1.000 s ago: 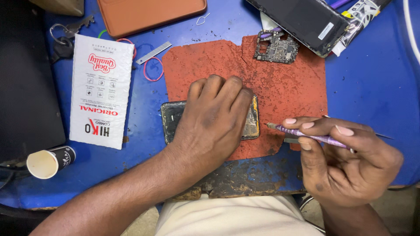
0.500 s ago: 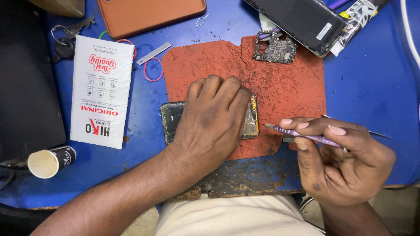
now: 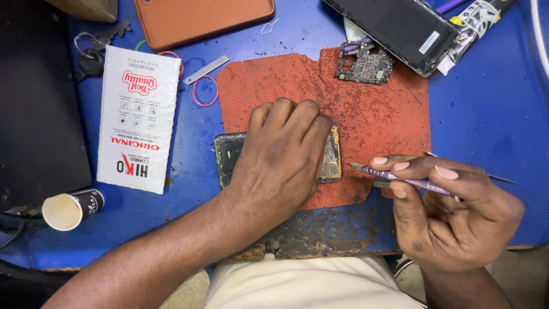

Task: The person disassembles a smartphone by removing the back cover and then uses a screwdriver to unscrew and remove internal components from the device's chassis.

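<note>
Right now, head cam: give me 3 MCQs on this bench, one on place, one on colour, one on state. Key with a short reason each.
1. Where does the loose circuit board lie?
A. on the upper part of the red mat
B. on the white packet
C. inside the paper cup

2. What colour is the handle of the thin tool?
A. green
B. purple
C. orange

3. How is the opened phone being held?
A. lifted clear of the bench
B. lying untouched
C. pressed flat under the left hand

Key: 1 A, the board sits on the mat's upper edge beside the black phone body. 2 B, the handle in the right hand is purple. 3 C, the left palm and fingers cover most of the phone, which lies on the mat.
</note>
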